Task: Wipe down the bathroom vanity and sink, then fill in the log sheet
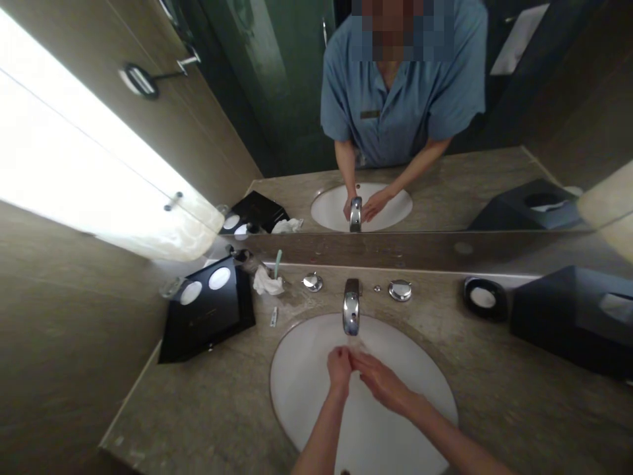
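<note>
Both my hands are low over the white oval sink [301, 389], just below the chrome faucet [351, 310]. My left hand [339, 367] is closed, its fingers curled in; whatever it may hold is hidden. Beside it, my right hand [380, 380] has its fingers stretched out, and their tips meet the left hand. Water seems to run from the spout onto the fingers, though it is faint. A chrome knob [312, 282] sits left of the faucet and another knob [400, 290] sits right.
On the left of the stone counter [212, 409] are a black tray [208, 313], a crumpled white cloth or tissue [268, 282], a green-handled item [277, 262] and a small packet [273, 316]. At right stand a black dish [483, 298] and a dark tissue box [568, 323]. A mirror [287, 99] rises behind.
</note>
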`<state>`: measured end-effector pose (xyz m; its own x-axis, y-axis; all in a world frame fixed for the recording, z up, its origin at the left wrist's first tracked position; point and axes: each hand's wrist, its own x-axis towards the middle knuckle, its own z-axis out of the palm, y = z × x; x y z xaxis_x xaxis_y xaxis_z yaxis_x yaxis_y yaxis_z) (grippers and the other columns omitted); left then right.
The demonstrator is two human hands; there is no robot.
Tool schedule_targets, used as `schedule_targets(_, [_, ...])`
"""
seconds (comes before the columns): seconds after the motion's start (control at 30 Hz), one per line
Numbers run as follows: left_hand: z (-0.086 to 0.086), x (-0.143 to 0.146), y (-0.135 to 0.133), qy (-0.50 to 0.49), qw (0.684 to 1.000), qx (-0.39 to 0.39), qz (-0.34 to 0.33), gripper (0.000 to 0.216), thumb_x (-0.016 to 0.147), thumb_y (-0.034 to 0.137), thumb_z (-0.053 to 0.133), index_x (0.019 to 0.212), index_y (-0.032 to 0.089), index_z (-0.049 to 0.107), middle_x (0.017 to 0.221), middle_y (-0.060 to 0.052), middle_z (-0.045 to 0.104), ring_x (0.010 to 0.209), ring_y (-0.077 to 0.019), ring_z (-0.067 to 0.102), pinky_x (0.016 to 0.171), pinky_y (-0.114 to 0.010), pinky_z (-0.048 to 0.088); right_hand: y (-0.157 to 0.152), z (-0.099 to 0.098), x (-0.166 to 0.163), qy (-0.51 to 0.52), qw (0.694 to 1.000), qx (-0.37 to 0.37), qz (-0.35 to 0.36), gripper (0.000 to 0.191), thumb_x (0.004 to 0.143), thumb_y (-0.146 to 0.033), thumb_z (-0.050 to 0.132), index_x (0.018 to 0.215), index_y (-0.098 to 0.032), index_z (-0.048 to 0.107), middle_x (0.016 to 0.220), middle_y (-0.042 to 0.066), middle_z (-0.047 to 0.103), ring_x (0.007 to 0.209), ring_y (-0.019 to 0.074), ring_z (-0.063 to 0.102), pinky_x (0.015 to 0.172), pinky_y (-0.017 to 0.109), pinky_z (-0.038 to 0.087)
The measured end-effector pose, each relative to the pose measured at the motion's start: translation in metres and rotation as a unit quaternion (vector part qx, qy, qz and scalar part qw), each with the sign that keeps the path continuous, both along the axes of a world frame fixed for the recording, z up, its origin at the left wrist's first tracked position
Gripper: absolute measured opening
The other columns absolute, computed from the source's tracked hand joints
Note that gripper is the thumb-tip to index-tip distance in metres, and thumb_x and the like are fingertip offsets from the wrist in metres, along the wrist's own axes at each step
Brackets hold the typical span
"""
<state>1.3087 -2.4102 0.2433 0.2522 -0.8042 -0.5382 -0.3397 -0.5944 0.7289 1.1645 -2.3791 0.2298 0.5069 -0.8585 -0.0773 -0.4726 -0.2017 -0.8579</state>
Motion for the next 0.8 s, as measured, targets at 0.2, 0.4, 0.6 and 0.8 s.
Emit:
schedule_targets(0.2, [0.066, 0.034, -0.035, -0.191, 0.967, -0.13, -0.105, 0.021, 0.09, 0.013, 0.058, 0.107, 0.009, 0.07, 0.103, -0.014, 0.074, 0.096, -0.0256, 0.067, 0.093, -0.035, 0.046, 0.051, -0.032, -0.06, 0.162, 0.985, 0.006, -0.055, 0.048, 0.095, -0.03, 0.041, 0.13, -0.01, 0.068, 0.143, 0.018, 0.054, 0.134, 0.0329, 0.052, 0.116, 0.051, 0.042])
schedule_targets(0.4, [0.129, 0.046, -0.148, -0.372, 0.913, -0.125, -0.112, 0.049, 0.098, 0.034, 0.056, 0.135, 0.002, 0.052, 0.11, -0.02, 0.072, 0.107, -0.0269, 0.069, 0.087, -0.031, 0.05, 0.068, -0.009, -0.059, 0.205, 0.979, 0.02, -0.011, 0.048, 0.096, -0.023, 0.042, 0.138, -0.009, 0.062, 0.142, 0.019, 0.054, 0.136, 0.0318, 0.05, 0.118, 0.047, 0.04])
schedule_targets(0.6, [0.137, 0.058, -0.193, -0.396, 0.89, -0.047, -0.22, 0.024, 0.088, 0.009, 0.059, 0.106, 0.001, 0.073, 0.111, -0.027, 0.07, 0.111, -0.0323, 0.068, 0.091, -0.033, 0.05, 0.078, 0.023, -0.049, 0.235, 0.966, 0.101, 0.043, 0.05, 0.098, -0.02, 0.047, 0.145, -0.005, 0.053, 0.149, 0.021, 0.046, 0.142, 0.0331, 0.042, 0.121, 0.049, 0.033])
schedule_targets(0.8, [0.141, 0.067, -0.201, -0.373, 0.884, -0.066, -0.275, 0.033, 0.084, -0.001, 0.052, 0.109, 0.005, 0.073, 0.116, -0.023, 0.07, 0.116, -0.0292, 0.065, 0.099, -0.032, 0.048, 0.078, 0.063, -0.049, 0.245, 0.968, 0.056, 0.009, 0.044, 0.096, -0.015, 0.051, 0.138, -0.005, 0.059, 0.142, 0.021, 0.055, 0.135, 0.0311, 0.051, 0.116, 0.045, 0.04])
